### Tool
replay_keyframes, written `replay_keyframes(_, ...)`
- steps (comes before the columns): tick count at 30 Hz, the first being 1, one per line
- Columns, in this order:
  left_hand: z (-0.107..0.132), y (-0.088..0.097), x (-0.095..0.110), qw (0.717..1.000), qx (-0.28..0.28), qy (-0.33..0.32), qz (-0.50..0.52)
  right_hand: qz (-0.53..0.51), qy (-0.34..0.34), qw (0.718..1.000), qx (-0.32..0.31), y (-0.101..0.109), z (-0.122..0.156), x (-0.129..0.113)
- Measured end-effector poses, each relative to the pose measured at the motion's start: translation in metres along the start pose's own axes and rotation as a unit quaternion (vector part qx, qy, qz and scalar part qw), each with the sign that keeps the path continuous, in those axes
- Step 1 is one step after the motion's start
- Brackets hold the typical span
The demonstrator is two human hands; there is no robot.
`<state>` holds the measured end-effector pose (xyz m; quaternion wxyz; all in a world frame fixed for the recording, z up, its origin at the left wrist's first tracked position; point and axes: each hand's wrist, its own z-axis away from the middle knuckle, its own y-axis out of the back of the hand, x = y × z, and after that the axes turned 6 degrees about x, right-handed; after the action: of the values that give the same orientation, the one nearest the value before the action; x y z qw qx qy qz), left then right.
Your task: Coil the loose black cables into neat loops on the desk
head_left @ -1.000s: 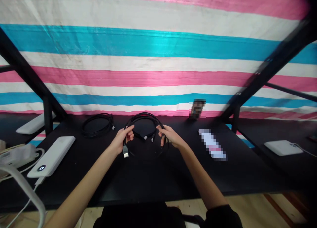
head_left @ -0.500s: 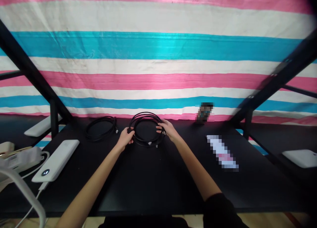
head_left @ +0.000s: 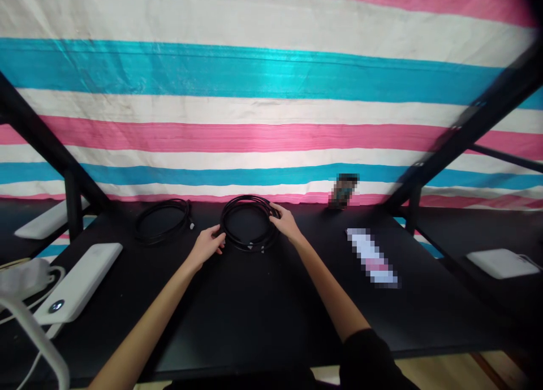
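Note:
A coiled black cable [head_left: 248,199] with small pale connector ends lies on the black tabletop [head_left: 254,311] in front of me. My left hand [head_left: 207,246] is at the coil's left side, fingers apart and holding nothing. At the opposite side, my right hand [head_left: 286,221] has its fingers curled over the loops, its thumb mostly hidden. To the left rests a second black cable coil [head_left: 185,215] with a pale connector, which neither hand touches.
A white power bank [head_left: 80,282] with a plugged-in cord lies at the left, near a white power strip [head_left: 25,280] and a curved white bar [head_left: 46,345]. Two pixelated items are at the right. Black frame bars [head_left: 46,147] flank the table before a striped sheet [head_left: 254,135].
My left hand has let go of the coil and drawn slightly left. The coil has settled flatter on the table, with my right hand staying at its right side. The view has shifted slightly.

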<state>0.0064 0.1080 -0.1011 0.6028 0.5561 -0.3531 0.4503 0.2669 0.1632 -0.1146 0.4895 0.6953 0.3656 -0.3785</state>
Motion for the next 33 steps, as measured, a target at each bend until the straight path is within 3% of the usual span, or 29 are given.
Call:
replay_keyframes(6,0.001,0.009,-0.002,0.993,0.066,-0.073,-0.06,0.095,0.086,0.992,0.0,0.01,0.01,-0.009)
replay_keyframes(12,0.019,0.049,0.0,0.956,0.183,-0.192,-0.127,0.063,0.104,0.992,-0.021,0.044,0.054,-0.023)
replay_keyframes(16,0.053,0.077,-0.013,0.941,0.203,-0.226,-0.151,0.038,0.076,0.992,-0.096,0.085,0.086,-0.013)
replay_keyframes(20,0.098,0.091,-0.037,0.921,0.224,-0.25,-0.199,0.08,0.046,0.996,-0.01,0.131,0.096,0.007)
replay_keyframes(23,0.128,0.096,-0.054,0.897,0.282,-0.251,-0.229,0.089,0.018,0.995,0.03,0.152,0.099,0.012)
replay_keyframes(25,0.142,0.099,-0.063,0.888,0.311,-0.229,-0.248,0.081,0.004,0.997,0.016,0.154,0.105,0.005)
replay_keyframes(28,0.148,0.104,-0.068,0.875,0.312,-0.239,-0.282,0.067,-0.005,0.997,-0.038,0.135,0.125,-0.014)
replay_keyframes(33,0.121,0.1,-0.061,0.859,0.236,-0.277,-0.359,0.034,-0.031,0.988,-0.146,0.081,0.173,-0.04)
